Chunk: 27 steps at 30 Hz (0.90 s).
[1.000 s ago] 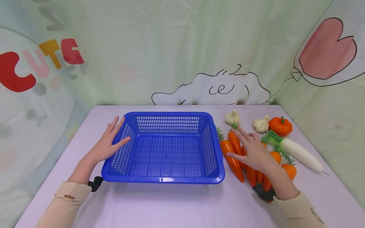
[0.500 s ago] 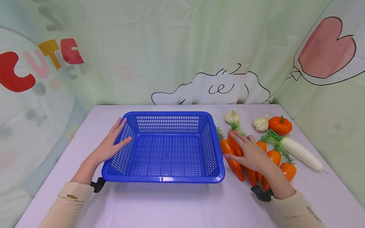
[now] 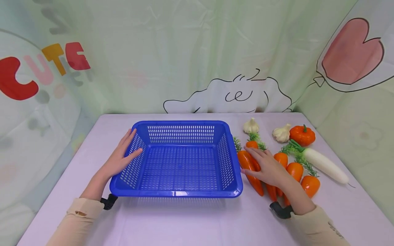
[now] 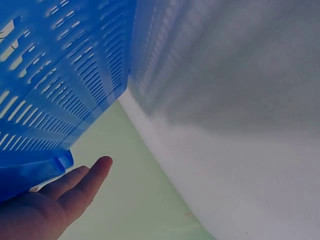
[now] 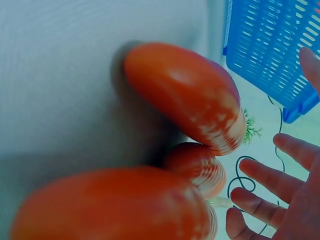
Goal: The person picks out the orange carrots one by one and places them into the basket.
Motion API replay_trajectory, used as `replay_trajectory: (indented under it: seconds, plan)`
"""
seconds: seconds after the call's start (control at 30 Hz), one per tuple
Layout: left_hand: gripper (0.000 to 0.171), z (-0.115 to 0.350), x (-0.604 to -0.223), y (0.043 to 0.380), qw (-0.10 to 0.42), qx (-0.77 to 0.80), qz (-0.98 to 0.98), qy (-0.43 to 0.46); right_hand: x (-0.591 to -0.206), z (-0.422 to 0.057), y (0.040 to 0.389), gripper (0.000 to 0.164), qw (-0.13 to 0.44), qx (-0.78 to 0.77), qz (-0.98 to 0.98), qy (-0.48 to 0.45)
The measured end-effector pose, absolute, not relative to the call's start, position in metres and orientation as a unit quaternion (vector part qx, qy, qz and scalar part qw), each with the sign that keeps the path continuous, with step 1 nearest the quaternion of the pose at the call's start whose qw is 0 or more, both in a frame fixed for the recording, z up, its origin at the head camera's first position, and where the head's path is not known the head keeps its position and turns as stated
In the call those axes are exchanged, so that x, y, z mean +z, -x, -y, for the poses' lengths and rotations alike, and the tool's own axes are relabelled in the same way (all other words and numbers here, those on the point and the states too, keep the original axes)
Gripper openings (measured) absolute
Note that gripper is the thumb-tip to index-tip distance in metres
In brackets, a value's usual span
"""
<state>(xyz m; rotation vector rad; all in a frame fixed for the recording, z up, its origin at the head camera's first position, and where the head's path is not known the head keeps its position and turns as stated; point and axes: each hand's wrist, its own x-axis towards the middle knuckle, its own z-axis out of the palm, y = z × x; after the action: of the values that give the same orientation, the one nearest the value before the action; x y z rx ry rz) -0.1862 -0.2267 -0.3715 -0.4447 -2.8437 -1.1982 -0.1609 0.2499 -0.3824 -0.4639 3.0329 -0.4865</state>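
Note:
A blue plastic basket [image 3: 175, 193] with slotted walls stands on the table, nothing inside it. My left hand [image 3: 117, 160] lies along its left rim, fingers straight and thumb reaching over the inside. In the left wrist view, fingers of that hand [image 4: 60, 205] extend beside the basket's rim [image 4: 35, 170]. Over the carrots to the basket's right, my right hand [image 3: 267, 169] is spread and holds nothing. The leftmost carrot [image 3: 255, 184] lies against the basket's side, below my right thumb. From the right wrist, large orange carrots [image 5: 185, 90] show close up, with spread fingers [image 5: 270, 182] beyond them.
Behind the carrots lie two garlic bulbs, one nearer [image 3: 251, 125] the basket and another [image 3: 281, 133] beside an orange pumpkin [image 3: 302, 136]. A white radish [image 3: 324, 165] lies at the right. Several more carrots [image 3: 310, 186] fan out under my right forearm. Printed curtains surround the table [image 3: 172, 225].
My right hand has come lower and slightly left over the carrots, uncovering the tops of some. My left hand has shifted only a little along the basket's rim. The vegetables and basket have stayed put.

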Motion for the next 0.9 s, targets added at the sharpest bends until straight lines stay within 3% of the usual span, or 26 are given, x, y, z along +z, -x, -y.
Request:
replay_trajectory:
  seconds: [0.9]
  plan:
    - [0.077, 0.228, -0.376, 0.186, 0.014, -0.408, 0.905, 0.123, -0.388, -0.238, 0.164, 0.084, 0.035, -0.111, -0.983, 0.144]
